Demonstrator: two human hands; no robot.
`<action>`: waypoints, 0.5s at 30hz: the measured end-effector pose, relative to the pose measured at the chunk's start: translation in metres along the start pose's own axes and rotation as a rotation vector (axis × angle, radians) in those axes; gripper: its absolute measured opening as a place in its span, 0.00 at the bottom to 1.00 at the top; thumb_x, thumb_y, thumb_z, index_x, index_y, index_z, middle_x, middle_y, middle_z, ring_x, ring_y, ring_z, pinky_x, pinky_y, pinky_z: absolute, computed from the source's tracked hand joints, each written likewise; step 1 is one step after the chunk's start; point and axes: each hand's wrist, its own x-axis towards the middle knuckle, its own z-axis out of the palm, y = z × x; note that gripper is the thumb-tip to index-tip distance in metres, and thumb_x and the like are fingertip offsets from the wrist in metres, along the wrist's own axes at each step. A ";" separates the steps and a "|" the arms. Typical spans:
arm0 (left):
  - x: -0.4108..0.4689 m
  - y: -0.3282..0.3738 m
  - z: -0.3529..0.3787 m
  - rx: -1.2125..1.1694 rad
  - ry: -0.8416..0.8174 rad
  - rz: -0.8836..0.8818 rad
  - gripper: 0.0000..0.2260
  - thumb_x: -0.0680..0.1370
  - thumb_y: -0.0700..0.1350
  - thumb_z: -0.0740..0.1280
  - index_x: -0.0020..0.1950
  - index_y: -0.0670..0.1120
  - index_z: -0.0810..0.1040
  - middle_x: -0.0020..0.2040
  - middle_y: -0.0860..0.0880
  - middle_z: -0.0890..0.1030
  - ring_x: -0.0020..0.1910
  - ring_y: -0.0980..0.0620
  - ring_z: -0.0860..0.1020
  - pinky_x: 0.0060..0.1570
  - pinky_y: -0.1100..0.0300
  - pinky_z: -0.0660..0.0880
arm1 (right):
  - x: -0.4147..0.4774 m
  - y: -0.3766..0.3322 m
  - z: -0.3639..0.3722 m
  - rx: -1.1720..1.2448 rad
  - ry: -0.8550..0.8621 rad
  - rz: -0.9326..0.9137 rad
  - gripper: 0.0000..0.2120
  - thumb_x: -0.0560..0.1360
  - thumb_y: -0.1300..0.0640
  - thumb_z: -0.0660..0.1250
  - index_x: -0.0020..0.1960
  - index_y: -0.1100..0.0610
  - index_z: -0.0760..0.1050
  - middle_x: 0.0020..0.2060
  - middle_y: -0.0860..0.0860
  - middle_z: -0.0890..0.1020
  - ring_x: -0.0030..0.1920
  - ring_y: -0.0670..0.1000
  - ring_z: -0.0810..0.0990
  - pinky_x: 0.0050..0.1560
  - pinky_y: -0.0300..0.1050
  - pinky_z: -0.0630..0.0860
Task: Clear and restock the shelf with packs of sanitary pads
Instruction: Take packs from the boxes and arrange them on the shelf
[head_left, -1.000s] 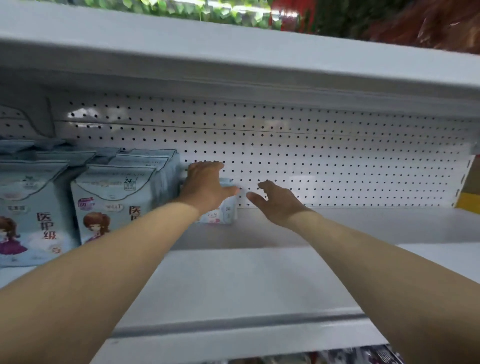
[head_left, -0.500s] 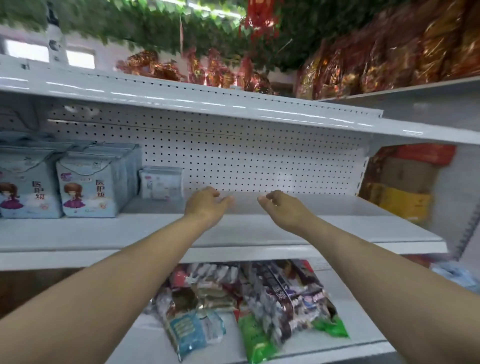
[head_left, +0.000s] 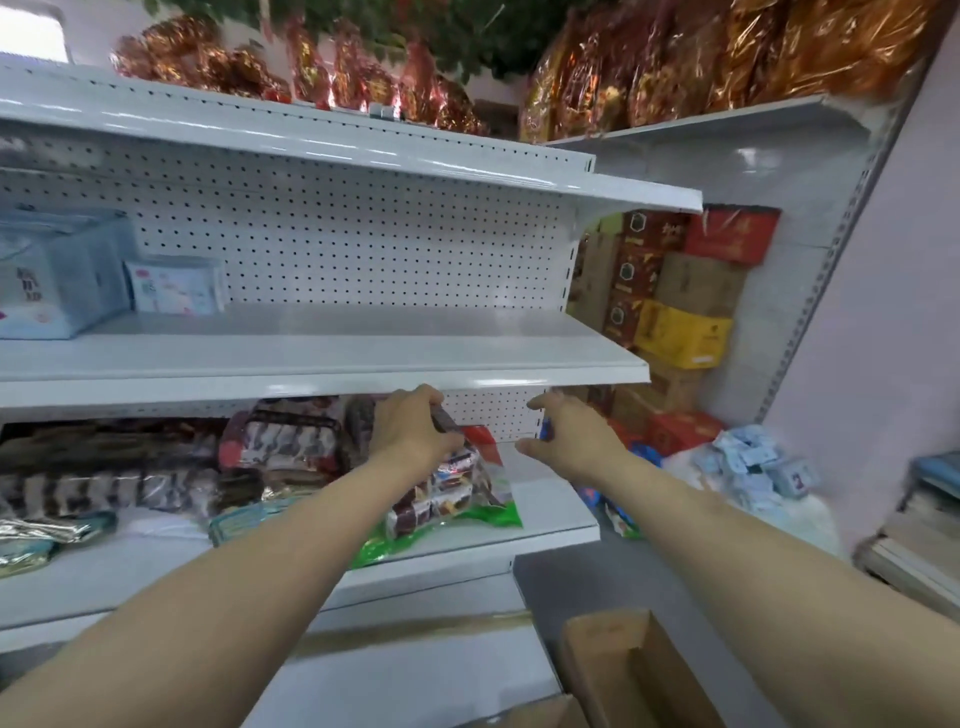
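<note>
The white middle shelf (head_left: 363, 358) holds large blue packs of sanitary pads (head_left: 52, 280) at its far left. A smaller pale pack (head_left: 174, 287) stands beside them against the pegboard. The remainder of that shelf is bare. Both my hands hang below the shelf's front edge and hold nothing. My left hand (head_left: 410, 434) hovers in front of the snack bags on the lower shelf, fingers loosely bent. My right hand (head_left: 571, 439) is spread open past the shelf's right end. A heap of small light-blue packs (head_left: 748, 467) lies on the floor to the right.
Snack bags (head_left: 291, 457) fill the lower shelf. Stacked cartons (head_left: 680, 291) stand behind the shelf's right end. An open cardboard box (head_left: 623, 670) sits on the floor at the bottom right. Red and gold foil packs (head_left: 675, 62) crowd the top shelves.
My left hand let go of the small pale pack at the pegboard. Both hands drew back out of the middle shelf and dropped below its edge. The view swung right and pulled back.
</note>
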 end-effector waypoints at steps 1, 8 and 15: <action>-0.002 0.004 0.012 0.012 -0.013 0.008 0.27 0.72 0.50 0.77 0.69 0.50 0.74 0.67 0.45 0.74 0.67 0.43 0.70 0.65 0.52 0.69 | -0.003 0.013 0.002 0.001 -0.001 0.013 0.30 0.75 0.45 0.72 0.73 0.53 0.69 0.64 0.57 0.75 0.63 0.58 0.75 0.58 0.47 0.72; 0.010 0.004 0.110 0.022 -0.142 0.078 0.26 0.72 0.48 0.77 0.68 0.50 0.75 0.65 0.45 0.73 0.65 0.43 0.69 0.62 0.54 0.68 | 0.004 0.094 0.028 0.002 -0.036 0.171 0.31 0.75 0.46 0.73 0.73 0.53 0.67 0.67 0.57 0.73 0.66 0.58 0.73 0.62 0.50 0.71; 0.029 -0.019 0.213 0.047 -0.359 0.058 0.26 0.74 0.48 0.74 0.70 0.50 0.71 0.70 0.46 0.70 0.70 0.44 0.65 0.64 0.55 0.66 | 0.018 0.173 0.075 -0.024 -0.147 0.323 0.32 0.75 0.49 0.73 0.74 0.53 0.65 0.67 0.59 0.71 0.66 0.60 0.73 0.60 0.49 0.72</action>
